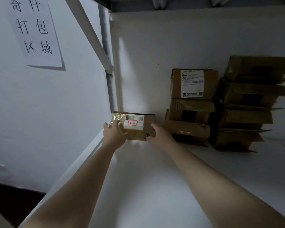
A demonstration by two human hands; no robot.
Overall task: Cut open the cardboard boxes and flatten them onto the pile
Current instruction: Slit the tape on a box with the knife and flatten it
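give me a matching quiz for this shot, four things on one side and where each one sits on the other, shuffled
Things
1. small box labelled 3-3-3
2. box with the white shipping label
3. paper sign
4. right stack of boxes

Places
A. on top of the left stack
B. stuck on the wall at far left
C. furthest right on the white shelf
D. gripped between the left hand and right hand

Pairs: 1-D, 2-A, 3-B, 4-C
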